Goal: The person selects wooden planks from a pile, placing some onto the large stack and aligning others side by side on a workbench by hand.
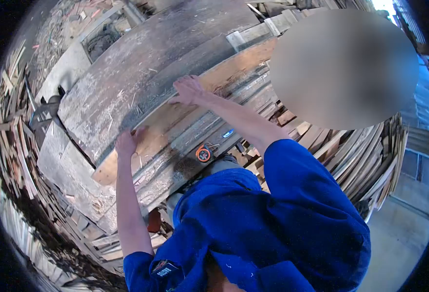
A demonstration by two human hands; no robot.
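Note:
A long light-brown wooden board (159, 127) lies diagonally across the dusty workbench (112, 92), from lower left to upper right. At its lower-left part, my left hand (127, 142) grips the far edge, with its thumb at the board's edge. Farther along the same edge, my right hand (188, 90) is closed over the board, its fingertips partly hidden. An orange and black tape measure (204, 154) rests on the near side of the bench, close to my body. Beside it is a small blue item (228, 133).
Sawdust and shavings lie on the bench. A dark tool (46, 113) sits at the left edge. Stacked wood strips (370, 160) stand at the right, and scrap wood (22, 160) lines the left. A blurred round area covers the upper right.

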